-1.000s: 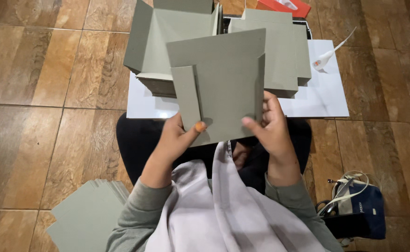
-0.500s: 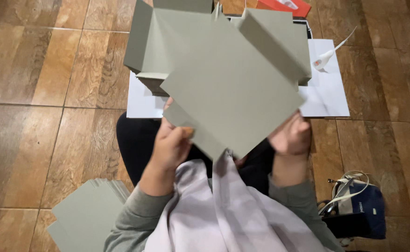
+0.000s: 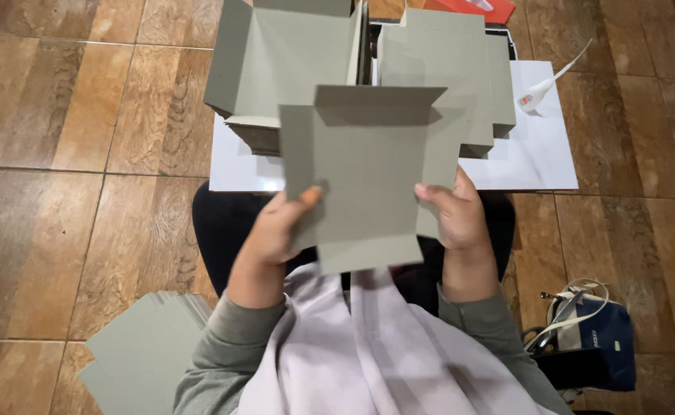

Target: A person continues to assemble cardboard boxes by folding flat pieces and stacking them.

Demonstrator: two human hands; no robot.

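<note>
Both hands hold a flat, cross-shaped sheet of matte grey cardboard [image 3: 372, 173] up over the lap. The left hand [image 3: 276, 230] pinches its left edge, thumb on top; the right hand [image 3: 452, 215] grips its right edge. Behind, folded grey cardboard trays [image 3: 291, 61] sit on a smooth white board [image 3: 541, 150].

Left hand [image 3: 276, 230], right hand [image 3: 452, 215] raised level, thumbs forward, grip pinched.

A flat red-orange package [image 3: 472, 8] lies at the top edge, behind the grey cardboard.
</note>
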